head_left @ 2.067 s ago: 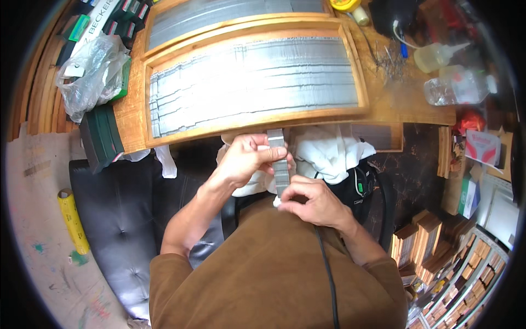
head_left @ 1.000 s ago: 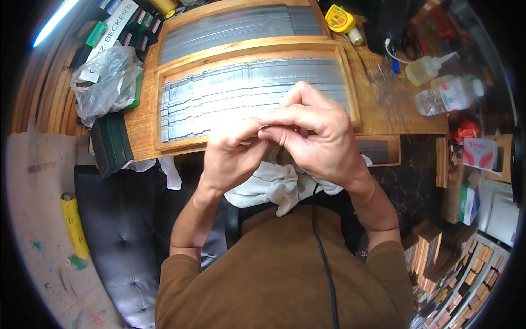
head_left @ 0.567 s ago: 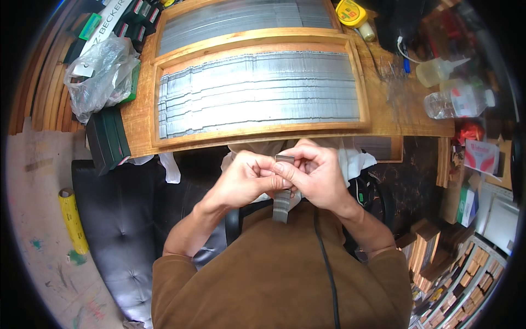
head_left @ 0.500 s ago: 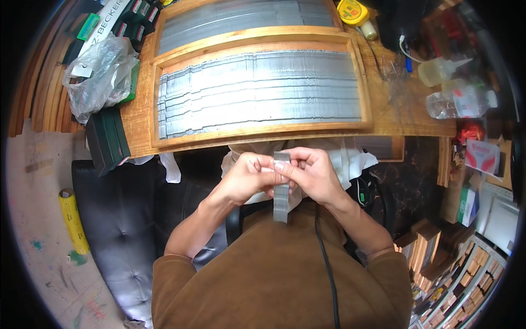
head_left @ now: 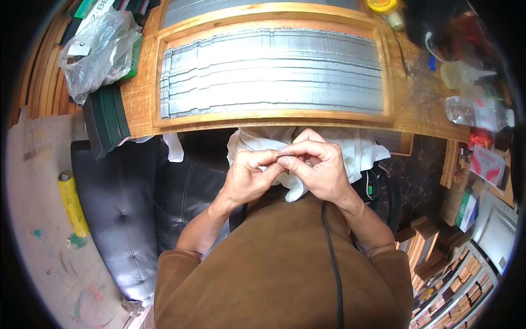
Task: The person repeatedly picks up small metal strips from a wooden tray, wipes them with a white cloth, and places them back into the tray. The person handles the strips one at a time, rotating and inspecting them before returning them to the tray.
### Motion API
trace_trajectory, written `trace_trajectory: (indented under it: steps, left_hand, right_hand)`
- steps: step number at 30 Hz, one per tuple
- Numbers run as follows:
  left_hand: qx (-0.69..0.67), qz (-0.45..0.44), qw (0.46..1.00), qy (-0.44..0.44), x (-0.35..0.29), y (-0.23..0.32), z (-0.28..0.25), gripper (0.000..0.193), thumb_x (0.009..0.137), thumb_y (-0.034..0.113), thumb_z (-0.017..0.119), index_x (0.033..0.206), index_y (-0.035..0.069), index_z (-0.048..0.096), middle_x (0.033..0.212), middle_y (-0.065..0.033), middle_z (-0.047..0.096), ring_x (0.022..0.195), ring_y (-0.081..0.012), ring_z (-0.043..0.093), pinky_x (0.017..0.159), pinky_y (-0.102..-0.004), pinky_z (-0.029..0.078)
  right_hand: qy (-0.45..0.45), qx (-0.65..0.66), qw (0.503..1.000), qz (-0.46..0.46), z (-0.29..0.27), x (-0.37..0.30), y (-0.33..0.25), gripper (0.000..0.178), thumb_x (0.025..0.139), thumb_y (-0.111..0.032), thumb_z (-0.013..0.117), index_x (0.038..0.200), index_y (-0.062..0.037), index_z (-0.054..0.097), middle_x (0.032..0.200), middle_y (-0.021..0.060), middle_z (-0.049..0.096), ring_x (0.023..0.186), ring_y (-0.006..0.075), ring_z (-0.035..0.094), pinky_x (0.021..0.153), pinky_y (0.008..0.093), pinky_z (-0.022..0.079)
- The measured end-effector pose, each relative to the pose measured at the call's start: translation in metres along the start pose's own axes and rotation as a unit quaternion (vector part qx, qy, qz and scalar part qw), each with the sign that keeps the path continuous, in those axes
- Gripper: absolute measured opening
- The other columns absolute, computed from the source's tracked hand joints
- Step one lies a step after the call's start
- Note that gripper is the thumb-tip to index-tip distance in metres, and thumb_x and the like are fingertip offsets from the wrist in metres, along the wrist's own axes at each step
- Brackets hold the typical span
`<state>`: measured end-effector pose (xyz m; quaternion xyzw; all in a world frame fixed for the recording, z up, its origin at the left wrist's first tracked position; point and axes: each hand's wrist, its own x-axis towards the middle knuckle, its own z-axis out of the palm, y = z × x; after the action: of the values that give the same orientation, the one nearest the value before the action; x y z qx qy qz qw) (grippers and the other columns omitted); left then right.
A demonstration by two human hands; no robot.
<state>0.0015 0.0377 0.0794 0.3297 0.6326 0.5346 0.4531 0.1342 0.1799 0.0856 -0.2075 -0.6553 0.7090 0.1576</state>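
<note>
My left hand (head_left: 252, 174) and my right hand (head_left: 322, 165) meet in front of my brown shirt, near the bench's front edge. Both are closed, thumbs and fingers pinched together on a thin grey strip (head_left: 283, 156). Only a narrow dark edge of the strip shows between the fingertips; fingers hide the rest. Below and behind the hands lies a white cloth (head_left: 249, 141). Beyond them on the bench, a wooden-framed tray (head_left: 268, 121) holds tightly packed rows of thin, shiny grey metal pieces (head_left: 274, 77).
A second framed tray (head_left: 263, 12) lies farther back. A clear plastic bag (head_left: 101, 52) and a dark green box (head_left: 107, 120) occupy the left. Right, a squeeze bottle (head_left: 463, 74) and a water bottle (head_left: 476, 112) stand near a shelf rack. A black padded seat (head_left: 123, 203) is below left.
The grey strip hung lengthwise below my fingers before; now just a thin edge is visible. My fingers have shifted around it, and the whole view has tilted slightly, moving the bench up.
</note>
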Motion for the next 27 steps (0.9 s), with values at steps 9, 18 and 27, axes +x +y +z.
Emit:
trace_trajectory:
  steps: [9, 18, 27]
  left_hand:
    - [0.101, 0.097, 0.987, 0.072, -0.0107, -0.0045, 0.0052, 0.013, 0.091, -0.001, 0.072, 0.103, -0.003, 0.077, 0.078, -0.0138, 0.075, 0.067, -0.0117, 0.071, 0.061, -0.0247, 0.054]
    - [0.1, 0.058, 0.992, 0.045, -0.0113, -0.0036, -0.0004, 0.022, 0.092, 0.001, 0.071, 0.113, 0.001, 0.077, 0.09, -0.0166, 0.078, 0.076, -0.0195, 0.076, 0.066, -0.0296, 0.057]
    - [0.084, 0.06, 0.993, 0.059, -0.0131, -0.0052, 0.002, 0.018, 0.09, -0.002, 0.067, 0.106, 0.0, 0.077, 0.082, -0.0161, 0.076, 0.069, -0.0187, 0.074, 0.062, -0.0302, 0.054]
  right_hand:
    - [-0.02, -0.039, 0.996, -0.071, 0.0039, 0.0045, 0.005, 0.014, 0.083, 0.001, 0.084, 0.096, -0.0027, 0.081, 0.083, 0.0032, 0.065, 0.072, 0.0102, 0.059, 0.061, 0.0253, 0.047]
    - [-0.026, -0.047, 0.996, -0.065, 0.0047, 0.0057, 0.0024, 0.016, 0.081, 0.003, 0.085, 0.095, -0.0019, 0.08, 0.083, 0.003, 0.064, 0.076, 0.0119, 0.059, 0.065, 0.0258, 0.047]
    - [-0.028, -0.066, 0.993, -0.09, 0.0076, 0.0055, 0.0054, 0.017, 0.081, 0.003, 0.083, 0.097, -0.0013, 0.081, 0.081, 0.0026, 0.062, 0.069, 0.0096, 0.057, 0.059, 0.0254, 0.046]
